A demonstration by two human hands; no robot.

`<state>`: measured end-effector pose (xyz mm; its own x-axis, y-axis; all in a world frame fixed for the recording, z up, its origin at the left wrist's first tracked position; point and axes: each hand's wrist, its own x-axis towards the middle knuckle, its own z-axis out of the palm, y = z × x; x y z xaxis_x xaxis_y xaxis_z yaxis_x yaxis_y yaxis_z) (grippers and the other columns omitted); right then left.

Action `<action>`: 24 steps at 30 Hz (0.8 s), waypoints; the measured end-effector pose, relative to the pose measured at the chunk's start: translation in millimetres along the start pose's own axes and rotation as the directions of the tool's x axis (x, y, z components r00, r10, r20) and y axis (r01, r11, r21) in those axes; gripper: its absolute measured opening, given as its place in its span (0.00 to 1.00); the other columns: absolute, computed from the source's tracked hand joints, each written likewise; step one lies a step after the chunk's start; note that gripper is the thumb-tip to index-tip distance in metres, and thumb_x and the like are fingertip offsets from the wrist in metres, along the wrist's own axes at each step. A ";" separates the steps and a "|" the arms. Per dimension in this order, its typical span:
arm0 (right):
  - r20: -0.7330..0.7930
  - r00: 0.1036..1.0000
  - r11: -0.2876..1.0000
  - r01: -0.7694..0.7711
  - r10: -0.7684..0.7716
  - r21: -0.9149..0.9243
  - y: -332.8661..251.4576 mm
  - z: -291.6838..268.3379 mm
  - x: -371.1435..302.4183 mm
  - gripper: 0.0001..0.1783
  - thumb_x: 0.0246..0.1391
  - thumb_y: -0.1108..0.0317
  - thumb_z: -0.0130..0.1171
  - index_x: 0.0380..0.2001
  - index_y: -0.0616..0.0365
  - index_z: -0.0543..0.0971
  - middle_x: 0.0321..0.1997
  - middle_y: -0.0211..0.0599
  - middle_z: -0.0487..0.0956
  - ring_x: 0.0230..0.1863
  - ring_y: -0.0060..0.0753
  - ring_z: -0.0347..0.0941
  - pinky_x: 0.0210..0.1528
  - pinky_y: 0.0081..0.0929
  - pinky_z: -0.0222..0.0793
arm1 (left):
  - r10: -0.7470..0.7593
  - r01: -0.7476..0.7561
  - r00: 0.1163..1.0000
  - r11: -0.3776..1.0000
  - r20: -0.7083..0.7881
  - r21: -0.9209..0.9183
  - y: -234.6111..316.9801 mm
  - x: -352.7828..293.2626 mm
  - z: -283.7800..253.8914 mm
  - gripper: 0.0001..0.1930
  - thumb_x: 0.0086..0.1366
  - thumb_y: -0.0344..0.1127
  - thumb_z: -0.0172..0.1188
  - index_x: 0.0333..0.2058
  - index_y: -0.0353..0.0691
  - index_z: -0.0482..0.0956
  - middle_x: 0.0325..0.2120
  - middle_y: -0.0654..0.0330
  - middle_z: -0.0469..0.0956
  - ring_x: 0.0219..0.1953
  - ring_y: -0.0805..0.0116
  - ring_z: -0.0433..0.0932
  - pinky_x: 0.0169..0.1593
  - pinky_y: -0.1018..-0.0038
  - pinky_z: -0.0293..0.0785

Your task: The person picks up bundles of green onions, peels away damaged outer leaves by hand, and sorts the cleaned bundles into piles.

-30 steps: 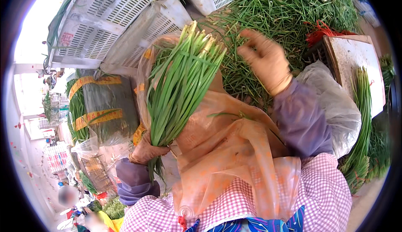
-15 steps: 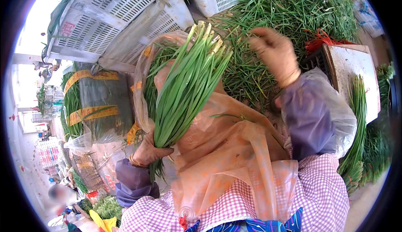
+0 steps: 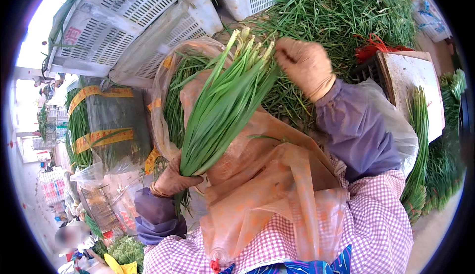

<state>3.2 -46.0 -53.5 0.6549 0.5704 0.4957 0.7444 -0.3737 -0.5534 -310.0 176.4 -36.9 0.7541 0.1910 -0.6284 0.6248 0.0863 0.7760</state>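
The left hand (image 3: 174, 179) clamped the long green leafy bundle (image 3: 222, 111) low, perhaps to free its pale ends (image 3: 243, 37); the right hand (image 3: 304, 66) curled nearby, hold unclear.

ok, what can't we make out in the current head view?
All head view:
- Right hand: its own curl hides whether fingertips pinch a stalk of the bunch.
- Left hand: fingers hidden behind the bunch.
- Plastic bag: partly behind the right sleeve.
- Upper-left crate: cut by the top edge.
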 end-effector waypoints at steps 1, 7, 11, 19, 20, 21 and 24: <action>-0.071 0.997 0.991 -0.006 -0.004 -0.137 14.1 -5.0 4.5 0.07 0.49 0.69 0.60 0.33 0.54 0.78 0.25 0.43 0.78 0.25 0.39 0.77 0.28 0.29 0.72 | 0.010 -0.010 1.000 1.000 -0.015 0.009 -1.3 -1.1 -2.7 0.33 0.42 0.16 0.66 0.50 0.41 0.70 0.38 0.69 0.77 0.40 0.78 0.73 0.43 0.78 0.70; -0.184 0.953 0.970 -0.238 0.243 0.048 81.3 -57.4 1.3 0.16 0.52 0.62 0.56 0.43 0.55 0.77 0.43 0.45 0.78 0.38 0.48 0.75 0.39 0.39 0.72 | -0.068 0.063 0.995 0.996 0.071 0.069 -1.2 4.7 -10.4 0.36 0.45 0.17 0.66 0.55 0.43 0.66 0.44 0.70 0.74 0.47 0.77 0.70 0.49 0.76 0.68; 0.019 0.974 0.974 0.226 -0.226 -0.006 -11.0 -23.5 12.5 0.15 0.52 0.64 0.58 0.43 0.59 0.77 0.38 0.44 0.77 0.39 0.45 0.74 0.43 0.35 0.70 | -0.123 0.117 0.990 0.990 0.068 0.077 0.1 6.2 -13.6 0.32 0.44 0.17 0.66 0.51 0.43 0.70 0.40 0.70 0.76 0.42 0.78 0.72 0.46 0.77 0.69; -0.093 0.951 0.927 0.259 -0.294 -0.273 24.3 1.4 20.5 0.08 0.50 0.73 0.54 0.35 0.55 0.79 0.28 0.38 0.77 0.27 0.41 0.75 0.29 0.32 0.73 | -0.166 0.164 0.985 0.985 0.039 0.054 -0.2 3.0 -11.8 0.26 0.44 0.17 0.65 0.45 0.42 0.74 0.31 0.69 0.77 0.31 0.77 0.75 0.33 0.79 0.72; -0.307 0.900 0.944 0.252 -0.309 -0.210 62.7 -4.8 22.0 0.05 0.52 0.73 0.55 0.32 0.56 0.79 0.26 0.39 0.78 0.27 0.35 0.76 0.29 0.29 0.73 | -0.164 0.160 0.985 0.985 0.057 0.061 4.1 7.1 -7.6 0.26 0.44 0.17 0.65 0.45 0.42 0.74 0.31 0.69 0.77 0.31 0.77 0.75 0.33 0.79 0.72; -0.269 0.954 0.987 -0.154 0.135 -0.050 68.0 -19.9 22.0 0.04 0.55 0.71 0.57 0.32 0.58 0.79 0.25 0.36 0.79 0.28 0.26 0.76 0.30 0.24 0.72 | -0.174 0.172 0.983 0.985 0.062 0.033 4.8 6.0 -6.1 0.27 0.43 0.16 0.65 0.45 0.42 0.74 0.31 0.68 0.77 0.30 0.77 0.75 0.32 0.79 0.72; -0.132 0.916 0.757 -0.225 0.379 0.614 56.7 -35.2 18.1 0.09 0.55 0.64 0.59 0.35 0.58 0.80 0.29 0.33 0.79 0.32 0.24 0.73 0.36 0.24 0.71 | -0.178 0.178 0.981 0.984 0.071 0.002 2.8 7.6 -6.6 0.29 0.42 0.16 0.65 0.46 0.42 0.73 0.30 0.68 0.77 0.29 0.76 0.76 0.31 0.79 0.72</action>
<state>61.9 -82.5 -52.3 0.8994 0.2843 0.3322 0.3356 0.0379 -0.9412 -303.8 184.5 -39.1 0.6436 0.1022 -0.7585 0.7494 0.1172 0.6517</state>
